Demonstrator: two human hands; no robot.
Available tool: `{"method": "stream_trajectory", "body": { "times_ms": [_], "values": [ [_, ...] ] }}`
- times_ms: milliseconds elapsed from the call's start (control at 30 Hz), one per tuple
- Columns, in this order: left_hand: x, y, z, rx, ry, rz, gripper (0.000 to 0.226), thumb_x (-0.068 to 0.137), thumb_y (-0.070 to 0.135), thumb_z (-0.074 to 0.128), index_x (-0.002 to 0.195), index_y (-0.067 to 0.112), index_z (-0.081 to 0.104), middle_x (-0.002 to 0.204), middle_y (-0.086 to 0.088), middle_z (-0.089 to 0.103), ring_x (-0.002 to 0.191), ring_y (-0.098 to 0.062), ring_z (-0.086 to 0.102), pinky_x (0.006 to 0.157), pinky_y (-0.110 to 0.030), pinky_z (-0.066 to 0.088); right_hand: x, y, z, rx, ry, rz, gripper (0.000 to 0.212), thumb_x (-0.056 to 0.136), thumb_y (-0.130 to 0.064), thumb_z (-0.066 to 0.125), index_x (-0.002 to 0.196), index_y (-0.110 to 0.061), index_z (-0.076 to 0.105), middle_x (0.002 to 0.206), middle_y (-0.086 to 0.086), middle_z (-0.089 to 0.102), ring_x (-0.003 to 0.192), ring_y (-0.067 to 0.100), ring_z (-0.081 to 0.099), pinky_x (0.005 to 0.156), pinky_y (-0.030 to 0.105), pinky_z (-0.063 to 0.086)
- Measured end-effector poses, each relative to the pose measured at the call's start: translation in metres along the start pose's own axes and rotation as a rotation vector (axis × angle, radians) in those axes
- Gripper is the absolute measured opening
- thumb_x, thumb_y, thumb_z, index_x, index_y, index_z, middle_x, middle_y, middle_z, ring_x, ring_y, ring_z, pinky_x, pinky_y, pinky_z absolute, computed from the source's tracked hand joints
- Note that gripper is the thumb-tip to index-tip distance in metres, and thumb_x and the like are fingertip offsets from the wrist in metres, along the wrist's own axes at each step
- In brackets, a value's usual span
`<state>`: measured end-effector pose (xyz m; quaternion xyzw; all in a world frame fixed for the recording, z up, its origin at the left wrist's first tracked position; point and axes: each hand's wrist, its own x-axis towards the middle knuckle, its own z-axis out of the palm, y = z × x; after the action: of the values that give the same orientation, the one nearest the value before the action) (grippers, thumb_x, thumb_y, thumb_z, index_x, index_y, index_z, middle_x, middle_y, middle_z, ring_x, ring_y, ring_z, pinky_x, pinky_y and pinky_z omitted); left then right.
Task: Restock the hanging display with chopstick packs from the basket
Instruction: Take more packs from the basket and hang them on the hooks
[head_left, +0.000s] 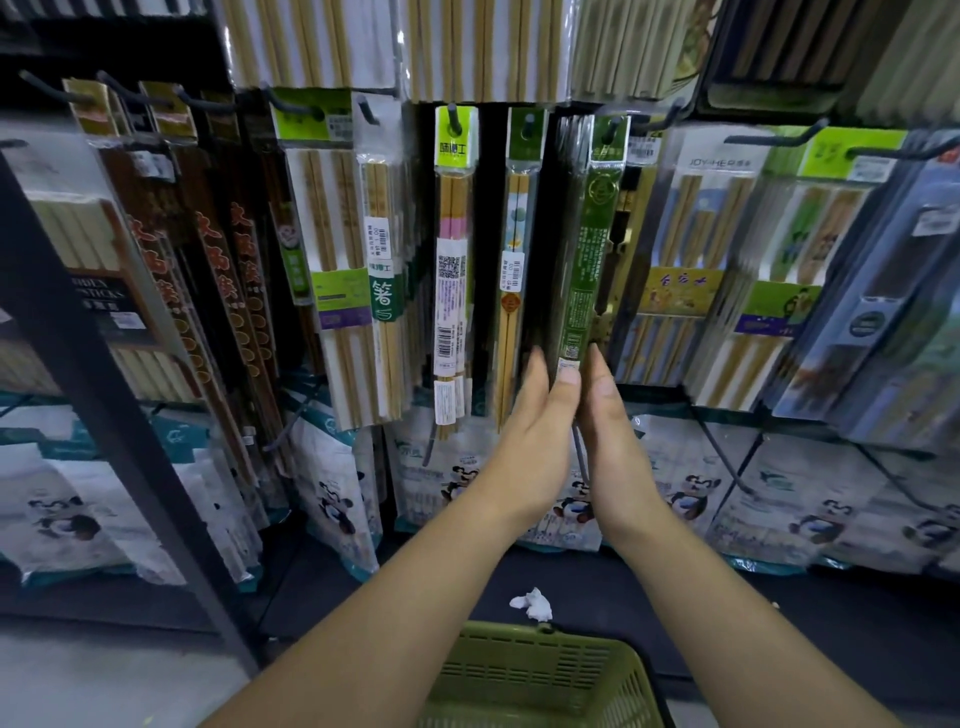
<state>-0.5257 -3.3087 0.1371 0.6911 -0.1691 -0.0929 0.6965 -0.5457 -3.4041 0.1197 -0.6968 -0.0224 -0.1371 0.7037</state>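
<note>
While the green basket (540, 675) sits at the bottom centre of the frame with its slatted wall turned to us, we cannot see what it holds. Just beyond it, a crumpled white scrap (532, 603) lies on the dark floor. At mid-frame our left hand (535, 431) and right hand (605, 415) rise side by side. Their fingers are straight and pressed together, flanking the lower end of a dark green chopstick pack (587, 260), and the left thumb rests on its small white label. That pack hangs from a hook (613, 127) right of centre in the upper frame; its print is too fine for us to read. Left of it hang a pack with a QR code (449, 291) and a pack with a green band (383, 299) marked 箸. At the upper right, a clear pack (711, 208) reads "JOY-HE". White panda bags (337, 499) fill the lower row.
</note>
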Motion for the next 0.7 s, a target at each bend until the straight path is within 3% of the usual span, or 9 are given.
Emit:
{"method": "stream_trajectory", "body": {
  "times_ms": [133,233,333,400,433,533,567,633,700],
  "values": [
    [-0.016,-0.004,-0.010,0.095,0.032,0.029,0.094,0.084,0.079,0.039,0.163,0.038,0.010,0.166,0.024,0.016,0.143,0.013,0.016,0.120,-0.021,0.017,-0.009,0.001,-0.004,-0.067,0.021,-0.033,0.077,0.082,-0.084,0.034,0.152,-0.057,0.020,0.159,-0.034,0.024,0.140,-0.020,0.025,0.112,0.018,0.026],
    [-0.030,-0.005,-0.018,0.213,0.015,0.050,0.081,0.093,0.067,0.042,0.163,0.036,0.014,0.168,0.020,0.018,0.149,0.006,0.019,0.126,-0.032,0.020,-0.018,0.000,-0.007,-0.131,0.067,-0.058,0.068,0.082,-0.084,0.031,0.146,-0.061,0.025,0.146,-0.046,0.028,0.129,-0.032,0.024,0.105,0.013,0.024],
    [-0.046,0.001,-0.028,0.299,0.011,0.093,0.071,0.093,0.064,0.043,0.158,0.036,0.032,0.160,0.019,0.040,0.140,0.010,0.038,0.122,-0.033,0.032,-0.027,-0.004,-0.009,-0.216,0.151,-0.112,0.068,0.090,-0.074,0.029,0.152,-0.048,0.031,0.154,-0.034,0.032,0.131,-0.029,0.025,0.103,0.009,0.025],
    [-0.058,0.006,-0.038,0.328,0.056,0.125,0.056,0.090,0.066,0.043,0.140,0.043,0.055,0.136,0.020,0.064,0.118,0.012,0.057,0.110,-0.034,0.049,-0.033,-0.009,-0.006,-0.263,0.209,-0.187,0.058,0.095,-0.065,0.030,0.149,-0.043,0.038,0.151,-0.028,0.038,0.135,-0.020,0.031,0.100,0.003,0.027],
    [-0.063,0.009,-0.043,0.331,0.105,0.152,0.044,0.090,0.063,0.044,0.124,0.044,0.063,0.117,0.019,0.072,0.106,0.006,0.065,0.099,-0.037,0.056,-0.036,-0.013,-0.003,-0.296,0.241,-0.241,0.054,0.097,-0.062,0.031,0.146,-0.041,0.041,0.147,-0.026,0.042,0.135,-0.016,0.034,0.099,0.001,0.028],
    [-0.060,0.018,-0.065,0.289,0.335,0.253,0.017,0.103,0.034,0.052,0.099,0.036,0.068,0.086,0.011,0.072,0.078,-0.006,0.067,0.070,-0.031,0.058,-0.041,-0.027,0.014,-0.372,0.264,-0.395,0.046,0.101,-0.051,0.034,0.141,-0.033,0.047,0.139,-0.017,0.048,0.132,-0.004,0.043,0.101,0.004,0.032],
    [-0.055,0.021,-0.073,0.281,0.413,0.286,0.017,0.104,0.026,0.052,0.100,0.034,0.066,0.086,0.012,0.069,0.078,-0.002,0.065,0.068,-0.021,0.054,-0.041,-0.032,0.023,-0.363,0.222,-0.417,0.046,0.102,-0.050,0.034,0.142,-0.032,0.047,0.140,-0.016,0.048,0.133,-0.002,0.044,0.104,0.008,0.034],
    [-0.042,0.030,-0.087,0.279,0.502,0.312,0.016,0.106,0.021,0.051,0.114,0.028,0.062,0.105,0.016,0.065,0.093,0.010,0.060,0.077,-0.005,0.045,-0.039,-0.040,0.043,-0.338,0.094,-0.429,0.051,0.103,-0.051,0.034,0.149,-0.030,0.043,0.150,-0.017,0.045,0.141,-0.001,0.040,0.113,0.019,0.034],
    [-0.027,0.037,-0.096,0.270,0.492,0.295,0.025,0.107,0.023,0.047,0.130,0.024,0.056,0.124,0.013,0.060,0.105,0.019,0.054,0.086,0.000,0.041,-0.033,-0.046,0.062,-0.315,-0.029,-0.387,0.062,0.102,-0.058,0.032,0.158,-0.032,0.033,0.161,-0.021,0.033,0.148,-0.005,0.027,0.119,0.024,0.027]
  ]
}}
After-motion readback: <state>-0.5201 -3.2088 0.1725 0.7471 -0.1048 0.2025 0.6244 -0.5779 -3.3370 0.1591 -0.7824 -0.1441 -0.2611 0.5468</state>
